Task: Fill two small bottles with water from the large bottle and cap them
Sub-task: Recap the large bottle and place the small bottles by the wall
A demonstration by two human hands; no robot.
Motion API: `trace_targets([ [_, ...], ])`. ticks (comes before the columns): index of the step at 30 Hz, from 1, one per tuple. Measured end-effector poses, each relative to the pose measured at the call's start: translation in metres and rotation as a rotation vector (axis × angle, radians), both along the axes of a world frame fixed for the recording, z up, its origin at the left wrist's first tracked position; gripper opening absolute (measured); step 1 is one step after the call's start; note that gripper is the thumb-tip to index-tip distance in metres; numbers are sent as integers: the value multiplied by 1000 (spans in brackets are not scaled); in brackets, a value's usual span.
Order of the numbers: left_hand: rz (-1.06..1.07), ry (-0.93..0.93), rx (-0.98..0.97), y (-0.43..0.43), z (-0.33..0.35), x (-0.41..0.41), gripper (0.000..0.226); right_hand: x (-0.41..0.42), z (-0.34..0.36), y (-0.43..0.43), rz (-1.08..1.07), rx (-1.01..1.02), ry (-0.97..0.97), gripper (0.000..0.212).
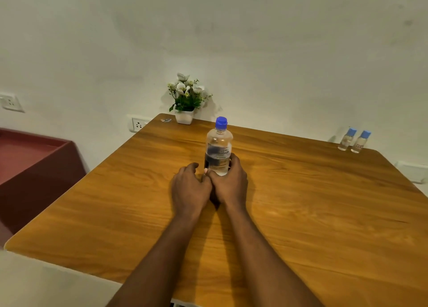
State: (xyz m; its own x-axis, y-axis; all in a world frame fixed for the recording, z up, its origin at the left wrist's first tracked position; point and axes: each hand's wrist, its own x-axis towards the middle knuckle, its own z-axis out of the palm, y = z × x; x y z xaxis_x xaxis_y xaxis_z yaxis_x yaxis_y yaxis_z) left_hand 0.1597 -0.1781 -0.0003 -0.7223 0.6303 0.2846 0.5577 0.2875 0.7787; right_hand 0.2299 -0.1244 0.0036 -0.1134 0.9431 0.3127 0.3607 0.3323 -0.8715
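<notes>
The large clear bottle point(218, 144) with a blue cap stands upright in the middle of the wooden table point(324, 202). My right hand point(229, 184) grips its lower part, fingers curled round it. My left hand point(190, 186) rests on the table just left of the bottle, fingers loosely curled, touching my right hand and holding nothing. Two small clear bottles with blue caps, the left one point(346, 139) and the right one point(360, 141), stand side by side at the far right corner of the table.
A white pot of flowers point(186, 100) stands at the table's far edge by the wall. A dark red cabinet point(34, 165) sits left of the table. Wall sockets point(138, 124) are behind the table's far left corner.
</notes>
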Motion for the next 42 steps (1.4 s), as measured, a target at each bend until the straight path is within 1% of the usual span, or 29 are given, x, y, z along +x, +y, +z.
trace_targets([
  [7,-70,65,-62,52,2,-16,48,-4,1,44,-61,-13,13,66],
  [12,-85,105,-107,98,1,-35,47,-21,0,87,-79,-6,-26,69],
  [18,-74,172,-131,155,1,-65,48,-49,1,146,-48,4,-36,66],
  [21,-62,196,-146,194,-1,-90,46,-76,-3,188,-36,25,-39,61],
  [27,-38,273,-148,246,-1,-125,37,-113,-5,243,2,52,-57,59],
  [34,-30,343,-170,271,-4,-143,36,-126,-9,266,11,86,-60,64],
  [42,-30,411,-182,269,-4,-141,35,-126,-10,268,35,103,-78,62],
])
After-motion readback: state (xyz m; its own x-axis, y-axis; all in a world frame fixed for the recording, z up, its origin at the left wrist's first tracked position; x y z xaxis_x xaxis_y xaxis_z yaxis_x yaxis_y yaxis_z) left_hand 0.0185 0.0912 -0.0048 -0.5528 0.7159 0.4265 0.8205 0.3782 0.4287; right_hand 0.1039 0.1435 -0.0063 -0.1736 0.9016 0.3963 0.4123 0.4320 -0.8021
